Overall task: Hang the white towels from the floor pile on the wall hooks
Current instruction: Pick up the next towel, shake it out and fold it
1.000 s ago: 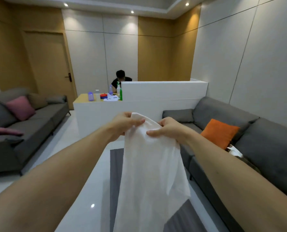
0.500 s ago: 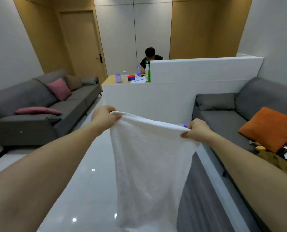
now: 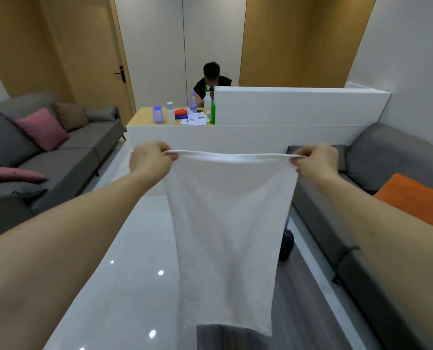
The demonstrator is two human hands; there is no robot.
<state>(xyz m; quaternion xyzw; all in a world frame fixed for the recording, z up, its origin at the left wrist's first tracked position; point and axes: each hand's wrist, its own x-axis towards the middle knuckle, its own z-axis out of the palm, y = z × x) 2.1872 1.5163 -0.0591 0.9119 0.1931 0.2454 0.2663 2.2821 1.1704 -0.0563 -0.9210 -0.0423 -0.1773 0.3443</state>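
Between the two outstretched hands, a white towel (image 3: 225, 223) is hanging flat, its top edge pulled taut and its lower end dangling below them. At that edge's left corner, the left hand (image 3: 149, 160) is pinching it closed; the right hand (image 3: 316, 161) is gripping the opposite corner.

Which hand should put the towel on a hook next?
Neither yet. The left hand and right hand each pinch one top corner of the white towel, level and spread evenly apart. No wall hook shows in view, so whichever ends up nearer a hook should lead.
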